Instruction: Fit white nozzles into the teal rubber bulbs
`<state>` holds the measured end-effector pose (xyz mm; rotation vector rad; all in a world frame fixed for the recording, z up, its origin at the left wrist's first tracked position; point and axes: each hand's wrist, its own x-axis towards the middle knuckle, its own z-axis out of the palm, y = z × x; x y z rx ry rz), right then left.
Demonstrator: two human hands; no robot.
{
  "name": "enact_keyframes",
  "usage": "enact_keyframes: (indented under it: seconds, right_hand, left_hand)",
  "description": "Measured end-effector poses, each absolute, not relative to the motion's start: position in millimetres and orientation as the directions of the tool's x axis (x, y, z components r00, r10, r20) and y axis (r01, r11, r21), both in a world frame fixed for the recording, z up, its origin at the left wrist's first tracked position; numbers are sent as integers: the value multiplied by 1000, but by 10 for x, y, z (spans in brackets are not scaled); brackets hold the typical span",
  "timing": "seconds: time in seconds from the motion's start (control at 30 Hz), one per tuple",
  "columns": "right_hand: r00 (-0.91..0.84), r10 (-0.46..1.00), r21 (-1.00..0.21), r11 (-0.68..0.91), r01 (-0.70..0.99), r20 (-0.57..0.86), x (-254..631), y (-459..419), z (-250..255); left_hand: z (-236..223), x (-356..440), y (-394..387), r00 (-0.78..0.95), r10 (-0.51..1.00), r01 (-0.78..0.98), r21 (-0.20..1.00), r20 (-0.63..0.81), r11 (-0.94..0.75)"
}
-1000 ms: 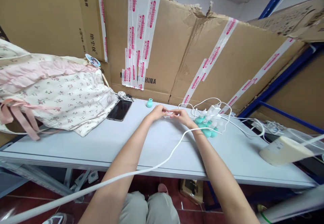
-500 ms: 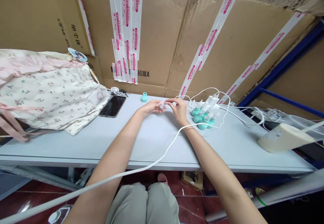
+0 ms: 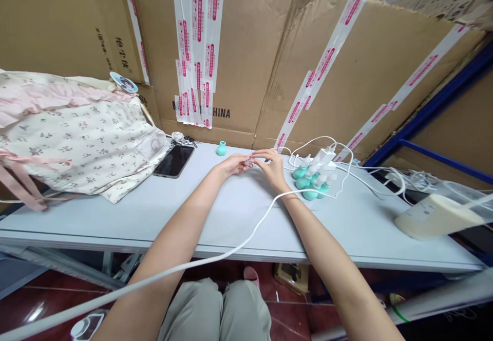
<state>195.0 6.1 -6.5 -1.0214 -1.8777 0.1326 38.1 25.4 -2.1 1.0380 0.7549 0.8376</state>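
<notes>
My left hand (image 3: 235, 165) and my right hand (image 3: 271, 164) meet over the middle of the table. Between their fingertips is a small clear plastic piece (image 3: 248, 163), mostly hidden by the fingers. The left fingers are curled around it, while the right thumb and fingers pinch at its right side. A teal rubber bulb (image 3: 221, 149) with an open neck stands upright behind my left hand, apart from it. Right of my right hand sits a cluster of several teal bulbs (image 3: 304, 183) fitted with whitish translucent nozzles (image 3: 313, 169).
A white cable (image 3: 246, 239) crosses in front, over my right forearm. At left lie a phone (image 3: 174, 162) and a floral cloth bag (image 3: 88, 140). A white charger (image 3: 324, 154) with cables stands behind the bulbs. A cream container (image 3: 435, 216) is at right; cardboard (image 3: 246, 63) walls the back.
The view has tilted down and shifted a little. The clear piece showed more half a second ago; my fingers now close nearer around it. The bulbs stay in place.
</notes>
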Motion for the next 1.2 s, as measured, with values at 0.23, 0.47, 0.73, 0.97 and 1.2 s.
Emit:
enact_keyframes:
  seconds: [0.23, 0.47, 0.73, 0.97, 1.2]
  right_hand:
    - [-191, 696, -521, 665, 535, 692, 1961, 89, -48]
    - [-210, 659, -492, 703, 513, 723, 1990, 125, -43]
    - [-283, 718, -540, 676, 502, 636, 2027, 165, -52]
    - [-192, 739, -587, 641, 494, 646, 2044, 192, -85]
    - [-158, 687, -569, 690, 447, 709, 2036, 204, -134]
  left_hand:
    - [1, 371, 288, 520, 842, -253, 916, -142, 311]
    - [-31, 317, 310, 546, 838, -110, 991, -8, 81]
    - [-203, 307, 400, 589, 792, -30, 984, 159, -174]
    - [-68, 317, 315, 555, 800, -110, 974, 227, -200]
    - [-22, 311, 289, 594, 767, -138, 970, 244, -202]
